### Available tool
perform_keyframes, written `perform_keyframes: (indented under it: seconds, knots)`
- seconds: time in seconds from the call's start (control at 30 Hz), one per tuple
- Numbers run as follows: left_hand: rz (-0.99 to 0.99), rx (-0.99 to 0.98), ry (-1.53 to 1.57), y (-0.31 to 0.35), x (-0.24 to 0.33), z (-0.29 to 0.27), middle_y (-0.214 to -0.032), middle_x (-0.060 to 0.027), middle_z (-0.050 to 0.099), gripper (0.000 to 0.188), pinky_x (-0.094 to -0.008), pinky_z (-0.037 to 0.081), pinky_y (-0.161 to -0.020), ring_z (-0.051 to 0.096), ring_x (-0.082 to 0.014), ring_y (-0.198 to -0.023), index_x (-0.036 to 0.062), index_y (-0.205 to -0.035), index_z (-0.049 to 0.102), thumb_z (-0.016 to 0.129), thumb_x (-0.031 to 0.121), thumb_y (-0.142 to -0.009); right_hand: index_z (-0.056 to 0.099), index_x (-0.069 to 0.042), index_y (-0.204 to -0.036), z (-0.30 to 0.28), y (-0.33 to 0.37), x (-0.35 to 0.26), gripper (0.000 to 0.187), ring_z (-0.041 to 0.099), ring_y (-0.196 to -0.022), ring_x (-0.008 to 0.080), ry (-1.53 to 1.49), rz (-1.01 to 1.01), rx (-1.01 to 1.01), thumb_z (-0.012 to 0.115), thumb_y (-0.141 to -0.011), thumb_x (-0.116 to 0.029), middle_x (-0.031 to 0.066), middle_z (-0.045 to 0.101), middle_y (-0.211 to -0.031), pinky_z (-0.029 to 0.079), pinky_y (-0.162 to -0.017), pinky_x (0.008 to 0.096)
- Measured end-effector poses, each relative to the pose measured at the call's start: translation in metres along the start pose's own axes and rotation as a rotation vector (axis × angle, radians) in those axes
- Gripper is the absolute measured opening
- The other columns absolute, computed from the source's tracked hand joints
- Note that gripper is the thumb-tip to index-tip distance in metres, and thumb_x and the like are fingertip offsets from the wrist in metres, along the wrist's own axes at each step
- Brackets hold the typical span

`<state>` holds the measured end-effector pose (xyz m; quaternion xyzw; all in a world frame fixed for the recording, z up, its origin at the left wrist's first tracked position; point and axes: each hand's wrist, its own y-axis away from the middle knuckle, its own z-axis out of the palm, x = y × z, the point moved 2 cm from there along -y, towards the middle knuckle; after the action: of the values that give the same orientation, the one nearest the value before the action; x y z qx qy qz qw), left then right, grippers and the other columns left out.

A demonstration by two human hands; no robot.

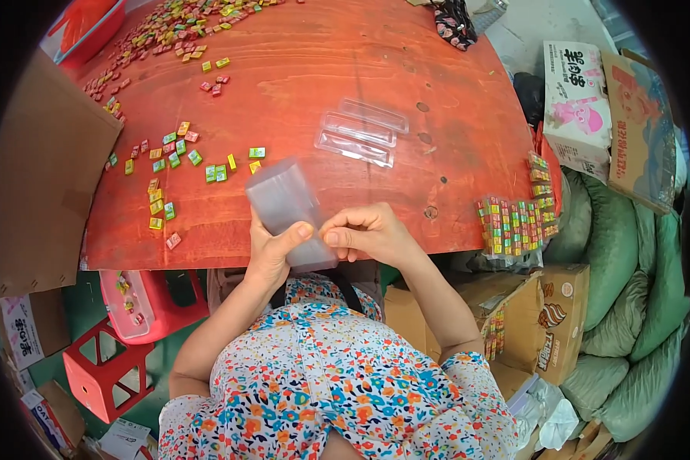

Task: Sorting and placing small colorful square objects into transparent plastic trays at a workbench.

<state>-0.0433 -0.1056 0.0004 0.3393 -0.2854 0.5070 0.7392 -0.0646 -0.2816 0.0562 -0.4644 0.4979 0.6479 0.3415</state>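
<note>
My left hand (274, 249) grips a stack of clear plastic trays (284, 195) just past the table's near edge, thumb across its top side. The stack is tilted and a little blurred. At its right edge my right hand (372, 234) has thumb and fingers pinched together; what lies between the fingertips is hardly visible. Farther off, separate clear plastic trays (356, 138) lie on the red table (284, 92). Small wrapped candies (216, 173) in green, yellow and red are scattered to the left of my hands.
A large heap of candies (169, 27) covers the far left, near a tub (92, 42). Filled candy packs (510, 226) stand at the right edge. A cardboard box (46, 161) rises on the left; an open carton (514, 307) and a red stool (111, 368) are below table level.
</note>
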Motion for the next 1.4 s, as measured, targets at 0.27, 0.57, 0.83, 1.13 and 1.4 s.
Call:
perform_keyframes:
  seconds: [0.27, 0.57, 0.83, 1.13, 1.4]
  knots:
    - [0.021, 0.123, -0.007, -0.001, 0.006, -0.011, -0.116, -0.0076, 0.054, 0.077, -0.0365, 0.049, -0.092, 0.057, -0.0196, -0.105, 0.0098, -0.131, 0.038, 0.083, 0.012, -0.069, 0.062, -0.006, -0.075, -0.029, -0.017, 0.000, 0.014, 0.063, -0.059, 0.0193, 1.588, -0.694, 0.527, 0.072, -0.078, -0.015, 0.0083, 0.060, -0.068, 0.048, -0.047, 0.0340]
    - [0.008, 0.077, -0.023, 0.000, -0.003, -0.007, -0.117, -0.0083, 0.053, 0.080, -0.0360, 0.048, -0.092, 0.056, -0.0192, -0.106, 0.0083, -0.131, 0.037, 0.086, 0.015, -0.068, 0.068, -0.004, -0.089, -0.004, -0.003, -0.005, 0.020, 0.064, -0.067, 0.0087, 0.641, -0.413, 0.195, 0.078, -0.081, -0.020, 0.0055, 0.068, -0.077, 0.048, -0.053, 0.0245]
    - [0.001, 0.019, -0.039, 0.005, -0.002, -0.003, -0.115, -0.0084, 0.054, 0.082, -0.0357, 0.049, -0.091, 0.056, -0.0189, -0.105, 0.0076, -0.131, 0.037, 0.088, 0.016, -0.067, 0.072, -0.003, -0.094, 0.003, -0.001, 0.011, 0.010, 0.057, -0.062, 0.0056, -0.053, -0.034, -0.023, 0.070, -0.089, -0.011, 0.0008, 0.065, -0.073, 0.047, -0.052, 0.0195]
    - [0.083, 0.169, -0.051, 0.002, 0.011, -0.022, -0.116, -0.0071, 0.055, 0.074, -0.0359, 0.049, -0.092, 0.057, -0.0184, -0.105, 0.0086, -0.130, 0.040, 0.084, 0.012, -0.069, 0.067, -0.004, -0.086, -0.018, 0.003, 0.009, 0.018, 0.064, -0.062, 0.0184, 1.574, -0.704, 0.469, 0.077, -0.076, -0.015, 0.0082, 0.064, -0.073, 0.049, -0.051, 0.0281]
    - [0.026, 0.094, -0.059, 0.011, -0.001, -0.014, -0.115, -0.0070, 0.055, 0.078, -0.0354, 0.049, -0.091, 0.057, -0.0183, -0.105, 0.0092, -0.131, 0.038, 0.085, 0.013, -0.069, 0.069, -0.004, -0.091, 0.002, 0.010, 0.005, 0.020, 0.062, -0.064, 0.0115, 0.813, -0.589, 0.315, 0.079, -0.079, -0.017, 0.0034, 0.067, -0.080, 0.048, -0.053, 0.0253]
